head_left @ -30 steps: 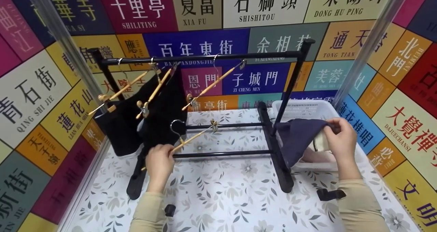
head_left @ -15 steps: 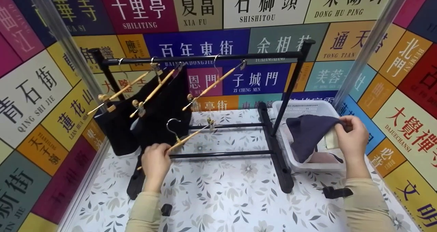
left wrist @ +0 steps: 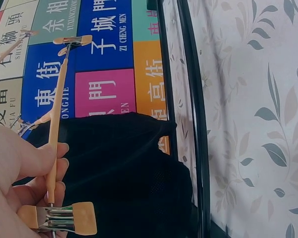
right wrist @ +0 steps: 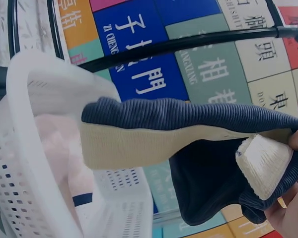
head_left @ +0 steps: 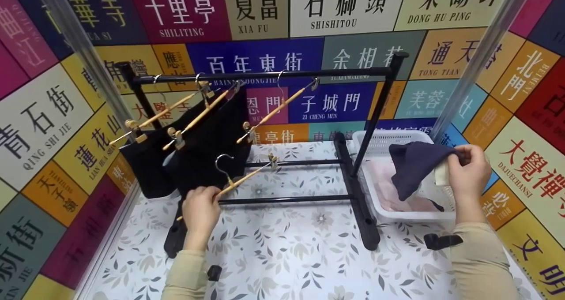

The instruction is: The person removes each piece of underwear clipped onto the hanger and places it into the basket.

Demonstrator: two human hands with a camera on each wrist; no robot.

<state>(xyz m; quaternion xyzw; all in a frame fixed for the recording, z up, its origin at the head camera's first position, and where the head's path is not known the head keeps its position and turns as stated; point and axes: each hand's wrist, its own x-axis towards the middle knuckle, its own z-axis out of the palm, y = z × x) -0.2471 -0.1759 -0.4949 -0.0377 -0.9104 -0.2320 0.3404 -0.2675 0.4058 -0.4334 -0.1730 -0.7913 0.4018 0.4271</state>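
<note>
My left hand grips a wooden clip hanger near one end, low in front of the rack. In the left wrist view, thumb and fingers wrap the hanger's rod, with a metal clip with wooden pads beside the hand and another at the far end. My right hand pinches the edge of a navy garment, which droops over the basket. Up close in the right wrist view, the garment shows a ribbed navy band with cream lining; the fingers hold it at one end.
A black rack stands on a leaf-patterned surface. From its bar hang two black garments on wooden hangers, plus one bare hanger. A white basket with pink cloth sits at the right.
My right hand has moved right and slightly up, drawing the navy garment off the basket's left rim. My left hand shifted slightly left with the hanger. The hanging black garments have swung a little.
</note>
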